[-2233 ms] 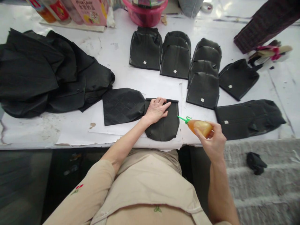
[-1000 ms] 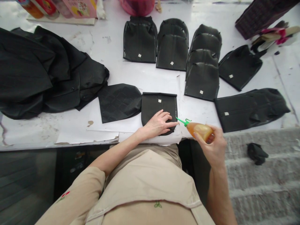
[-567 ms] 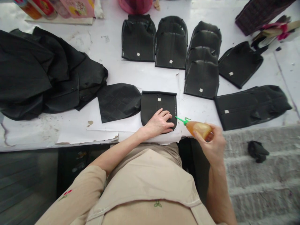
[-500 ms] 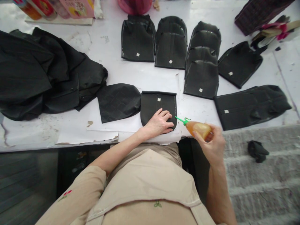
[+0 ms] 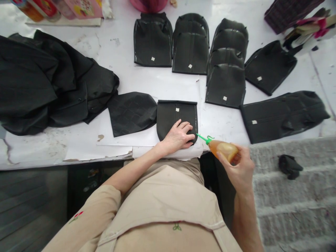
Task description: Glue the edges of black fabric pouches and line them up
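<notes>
A black flat piece (image 5: 170,120) with a rounded lower end and a small white square on it lies at the table's front edge. My left hand (image 5: 180,135) rests on its lower part, fingers spread and pressing it down. My right hand (image 5: 238,166) is wrapped round a squeeze bottle (image 5: 223,150) of amber liquid, tilted to the left. The bottle's green nozzle (image 5: 203,138) points at the piece's right edge, close to my left fingertips. A shiny wet-looking line runs along that edge. Touching the piece on its left is a black curved panel (image 5: 132,113).
Several black pieces with white squares lie beyond and to the right, including an overlapping stack (image 5: 227,63). A heap of black material (image 5: 52,80) covers the left side. Bottles and a pink box (image 5: 85,9) stand at the back left, a dark basket (image 5: 288,14) at the back right.
The nozzle tip has slid a little down along the piece's right edge toward the rounded corner. My left hand stays in place on the piece; the whole view has shifted slightly.
</notes>
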Action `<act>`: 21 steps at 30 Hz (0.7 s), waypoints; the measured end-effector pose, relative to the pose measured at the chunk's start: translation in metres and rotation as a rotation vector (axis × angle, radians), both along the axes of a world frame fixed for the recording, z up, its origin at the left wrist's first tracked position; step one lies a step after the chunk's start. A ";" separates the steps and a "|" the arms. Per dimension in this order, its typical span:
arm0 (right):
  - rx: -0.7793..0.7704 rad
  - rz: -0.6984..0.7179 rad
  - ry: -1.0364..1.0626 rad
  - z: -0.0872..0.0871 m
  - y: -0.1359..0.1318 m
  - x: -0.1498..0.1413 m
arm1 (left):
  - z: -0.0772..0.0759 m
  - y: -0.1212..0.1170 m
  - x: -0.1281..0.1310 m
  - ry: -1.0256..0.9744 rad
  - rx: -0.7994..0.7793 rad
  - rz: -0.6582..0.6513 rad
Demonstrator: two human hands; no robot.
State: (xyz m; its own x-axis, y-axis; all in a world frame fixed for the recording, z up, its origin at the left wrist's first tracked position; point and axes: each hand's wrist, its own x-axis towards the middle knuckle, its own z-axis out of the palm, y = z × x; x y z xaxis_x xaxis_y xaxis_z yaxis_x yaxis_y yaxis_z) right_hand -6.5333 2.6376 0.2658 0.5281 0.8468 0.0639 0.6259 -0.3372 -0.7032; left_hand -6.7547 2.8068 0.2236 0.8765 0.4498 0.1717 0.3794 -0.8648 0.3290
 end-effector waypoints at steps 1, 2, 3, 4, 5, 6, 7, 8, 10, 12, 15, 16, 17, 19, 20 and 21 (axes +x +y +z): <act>0.000 -0.001 -0.004 0.000 0.000 0.000 | 0.000 0.000 0.000 0.003 -0.003 0.000; 0.002 -0.004 -0.006 0.000 0.000 -0.001 | 0.001 0.000 0.000 0.005 -0.005 0.001; 0.006 -0.006 -0.008 0.000 0.000 -0.001 | 0.001 0.000 0.000 0.008 -0.005 0.001; 0.011 -0.008 -0.008 0.000 0.000 -0.001 | 0.001 0.000 0.000 0.012 -0.005 0.001; 0.014 -0.009 -0.009 0.000 0.000 -0.001 | 0.001 0.000 0.000 0.015 -0.005 0.001; 0.015 -0.009 -0.011 -0.001 0.000 -0.001 | 0.002 0.001 0.000 0.017 -0.005 0.001; 0.016 -0.007 -0.010 -0.001 -0.001 -0.001 | 0.002 0.001 0.000 0.018 -0.004 0.001; 0.016 -0.006 -0.007 -0.001 -0.002 -0.001 | 0.002 0.001 0.000 0.019 -0.004 -0.001; 0.014 -0.004 0.006 -0.001 -0.006 -0.002 | 0.003 0.001 0.000 0.025 -0.005 -0.003; 0.007 -0.003 0.024 0.000 -0.010 -0.003 | 0.003 0.001 0.001 0.034 -0.009 -0.001; -0.006 -0.012 0.045 0.001 -0.016 -0.005 | 0.004 0.001 0.001 0.039 -0.017 0.004; -0.011 -0.014 0.046 0.001 -0.017 -0.006 | 0.004 0.001 0.001 0.039 -0.020 0.003; -0.015 -0.016 0.045 0.001 -0.018 -0.006 | 0.004 0.001 0.000 0.039 -0.023 0.002; -0.014 -0.022 0.039 0.001 -0.019 -0.007 | 0.004 0.002 0.000 0.040 -0.026 0.001; -0.010 -0.027 0.037 0.001 -0.019 -0.007 | 0.004 0.002 0.000 0.040 -0.027 0.001; -0.004 -0.032 0.036 0.000 -0.019 -0.008 | 0.004 0.002 0.000 0.041 -0.028 0.002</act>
